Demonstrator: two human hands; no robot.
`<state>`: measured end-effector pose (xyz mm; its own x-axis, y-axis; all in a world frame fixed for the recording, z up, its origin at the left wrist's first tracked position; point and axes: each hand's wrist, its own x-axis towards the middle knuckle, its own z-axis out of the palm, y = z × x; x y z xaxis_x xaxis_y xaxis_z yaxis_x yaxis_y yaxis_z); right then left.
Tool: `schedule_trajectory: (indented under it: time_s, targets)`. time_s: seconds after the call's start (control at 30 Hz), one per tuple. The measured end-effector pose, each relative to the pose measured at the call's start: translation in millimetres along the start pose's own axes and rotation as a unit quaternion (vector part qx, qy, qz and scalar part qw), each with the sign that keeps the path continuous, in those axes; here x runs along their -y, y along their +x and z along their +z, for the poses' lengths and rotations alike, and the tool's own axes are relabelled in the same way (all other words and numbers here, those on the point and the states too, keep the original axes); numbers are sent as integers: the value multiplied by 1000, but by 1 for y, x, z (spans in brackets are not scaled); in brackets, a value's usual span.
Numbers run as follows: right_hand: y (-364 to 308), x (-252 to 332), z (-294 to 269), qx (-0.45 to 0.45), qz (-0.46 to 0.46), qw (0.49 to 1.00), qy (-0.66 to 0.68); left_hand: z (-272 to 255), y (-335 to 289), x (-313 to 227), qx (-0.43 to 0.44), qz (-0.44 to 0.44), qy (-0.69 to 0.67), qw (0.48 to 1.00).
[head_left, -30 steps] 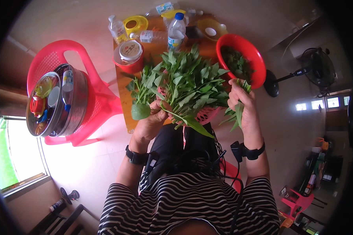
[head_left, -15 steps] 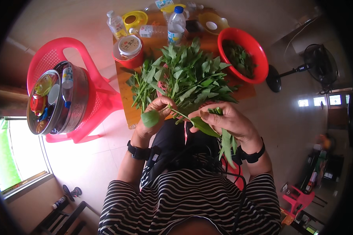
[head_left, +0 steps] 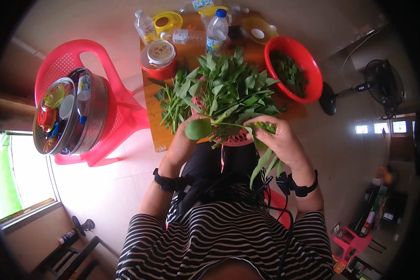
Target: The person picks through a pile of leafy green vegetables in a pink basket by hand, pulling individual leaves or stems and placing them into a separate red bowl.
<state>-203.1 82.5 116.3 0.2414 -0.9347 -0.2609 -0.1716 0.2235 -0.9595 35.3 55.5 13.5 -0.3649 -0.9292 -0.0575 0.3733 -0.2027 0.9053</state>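
My left hand [head_left: 184,142] is closed in a pinch on a leafy green stem, its fingers partly hidden behind a broad round leaf [head_left: 198,129]. Opposite it, my right hand [head_left: 280,140] closes around several leafy greens, whose long narrow leaves [head_left: 262,165] droop below the palm. A thin stalk [head_left: 231,124] stretches between the two hands. Just beyond them a big heap of leafy greens [head_left: 238,86] lies in and over a pink perforated basket [head_left: 235,139]. A smaller bunch of stems [head_left: 172,105] rests on the wooden table [head_left: 159,137] to the left.
A red basin [head_left: 316,84] with loose leaves stands at the table's right. Plastic bottles [head_left: 216,32], a lidded tub [head_left: 161,52] and yellow plastic pieces [head_left: 168,21] line the far side. At left, a pink chair [head_left: 112,65] bears metal pots [head_left: 95,114]; a fan [head_left: 382,81] stands right.
My hands have drawn slightly apart, and the stalk between them is stretched out straighter. The round leaf at my left hand has shifted up and right. The whole view has shifted a little.
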Motion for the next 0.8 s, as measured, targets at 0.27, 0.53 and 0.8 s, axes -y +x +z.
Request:
schedule_trajectory:
  time_s: [0.27, 0.53, 0.8]
  targets:
    - [7, 8, 17, -209, -251, 924, -201, 12, -2, -8, -34, 4, 143, 989]
    - [8, 10, 25, -102, -216, 829, -506, 43, 1, -32, -53, 206, 499, 840]
    - [7, -7, 21, -99, -263, 751, -597, 49, -1, -30, -42, 211, 512, 832]
